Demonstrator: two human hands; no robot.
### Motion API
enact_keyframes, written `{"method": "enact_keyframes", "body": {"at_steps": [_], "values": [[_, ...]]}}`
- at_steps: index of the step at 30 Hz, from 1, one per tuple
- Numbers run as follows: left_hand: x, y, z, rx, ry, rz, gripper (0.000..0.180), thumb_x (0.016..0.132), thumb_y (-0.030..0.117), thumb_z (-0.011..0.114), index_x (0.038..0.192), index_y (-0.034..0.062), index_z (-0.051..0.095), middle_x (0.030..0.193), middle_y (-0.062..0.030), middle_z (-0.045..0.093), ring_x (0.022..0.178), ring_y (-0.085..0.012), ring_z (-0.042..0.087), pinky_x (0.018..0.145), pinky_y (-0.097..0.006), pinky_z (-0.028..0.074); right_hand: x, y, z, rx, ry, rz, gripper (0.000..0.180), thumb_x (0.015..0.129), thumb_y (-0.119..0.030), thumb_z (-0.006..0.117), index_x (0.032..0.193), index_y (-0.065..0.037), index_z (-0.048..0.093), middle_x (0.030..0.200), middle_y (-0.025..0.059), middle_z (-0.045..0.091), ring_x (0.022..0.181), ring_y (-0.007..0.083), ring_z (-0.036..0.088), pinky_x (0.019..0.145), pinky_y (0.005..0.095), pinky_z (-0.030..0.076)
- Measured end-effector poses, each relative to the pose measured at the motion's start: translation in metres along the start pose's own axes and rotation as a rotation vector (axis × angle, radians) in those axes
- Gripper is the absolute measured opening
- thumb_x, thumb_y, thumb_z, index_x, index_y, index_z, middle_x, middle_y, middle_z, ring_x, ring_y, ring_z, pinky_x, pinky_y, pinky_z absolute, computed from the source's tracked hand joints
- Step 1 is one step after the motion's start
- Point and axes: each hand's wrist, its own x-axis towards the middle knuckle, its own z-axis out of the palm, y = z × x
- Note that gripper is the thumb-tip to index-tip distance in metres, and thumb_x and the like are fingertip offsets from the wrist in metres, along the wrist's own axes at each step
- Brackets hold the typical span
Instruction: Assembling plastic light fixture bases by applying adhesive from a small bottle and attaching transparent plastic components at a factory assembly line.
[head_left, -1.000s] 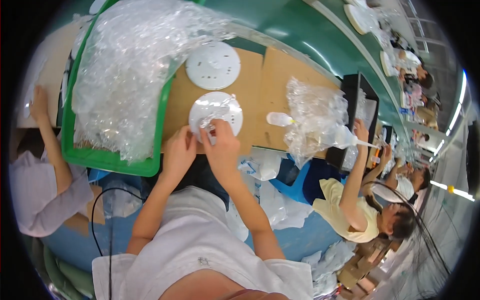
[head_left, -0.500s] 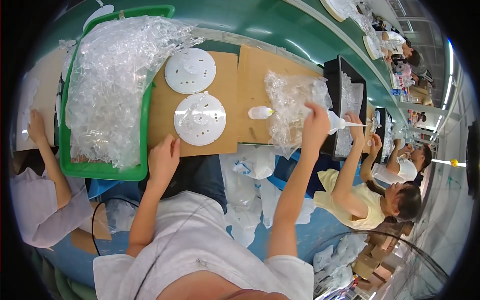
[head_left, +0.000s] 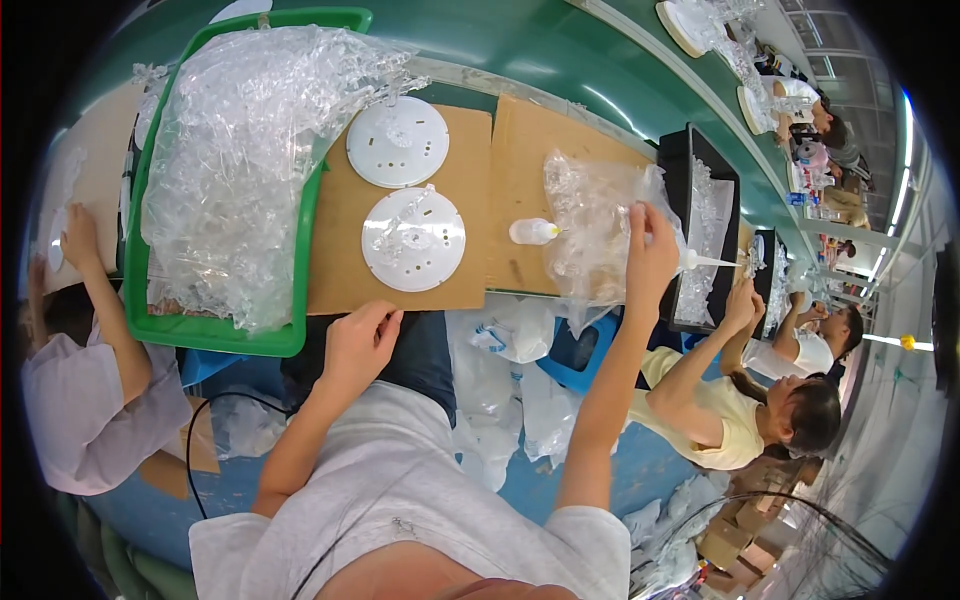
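Clear plastic [head_left: 590, 205] is lying just left of the right hand [head_left: 655, 248]; picking seems underway, next needing a fine pinch. The left hand [head_left: 360, 345] is hanging curled; I can't tell either grip.

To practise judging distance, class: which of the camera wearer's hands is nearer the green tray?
Left. The left hand is just right of the green tray, near its closest corner; the right hand is much farther right, by the clear plastic.

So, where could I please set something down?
The cardboard is bare between the white discs and small bottle, and beyond that bottle. It's crowded in the green tray and where clear plastic spreads beside the right hand.
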Motion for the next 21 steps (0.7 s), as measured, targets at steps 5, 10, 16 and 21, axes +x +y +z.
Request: {"method": "enact_keyframes", "body": {"at_steps": [5, 10, 16, 21], "values": [[0.006, 0.014, 0.001, -0.225, -0.076, 0.026, 0.013, 0.083, 0.009, 0.063, 0.093, 0.0015, 0.062, 0.071, -0.0086, 0.061, 0.053, -0.0131, 0.054, 0.048, -0.026, 0.041, -0.055, -0.031, -0.021, 0.892, 0.123, 0.440, 0.037, 0.094, -0.030, 0.050, 0.112, 0.001, 0.058, 0.099, 0.0065, 0.065, 0.086, 0.0127, 0.061, 0.062, 0.0225, 0.047], [0.012, 0.054, 0.006, -0.632, -0.298, -0.004, 0.051, 0.077, 0.005, 0.070, 0.125, 0.0049, 0.052, 0.090, -0.0060, 0.062, 0.074, -0.0114, 0.058, 0.060, -0.022, 0.047, -0.150, -0.114, 0.025, 1.533, -0.178, 0.567, 0.035, 0.095, -0.023, 0.048, 0.119, 0.002, 0.049, 0.100, 0.0101, 0.060, 0.089, 0.0157, 0.059, 0.074, 0.0280, 0.049], [0.008, 0.005, 0.019, -0.220, -0.048, 0.075, 0.043, 0.078, 0.005, 0.067, 0.120, 0.0046, 0.057, 0.082, -0.0113, 0.061, 0.064, -0.0174, 0.058, 0.059, -0.026, 0.048, -0.146, -0.137, 0.045, 1.300, -0.320, 0.282, 0.036, 0.084, -0.002, 0.056, 0.120, 0.000, 0.051, 0.117, 0.0096, 0.057, 0.103, 0.0160, 0.055, 0.088, 0.0275, 0.044], [0.016, -0.019, 0.030, 0.121, 0.046, 0.211, 0.040, 0.082, 0.013, 0.063, 0.120, 0.0047, 0.055, 0.076, -0.0126, 0.060, 0.068, -0.0271, 0.060, 0.059, -0.037, 0.048, -0.139, -0.139, 0.061, 0.887, -0.383, 0.248, 0.027, 0.074, 0.000, 0.070, 0.100, 0.000, 0.062, 0.098, 0.0073, 0.062, 0.085, 0.0133, 0.061, 0.076, 0.0259, 0.049]]}}
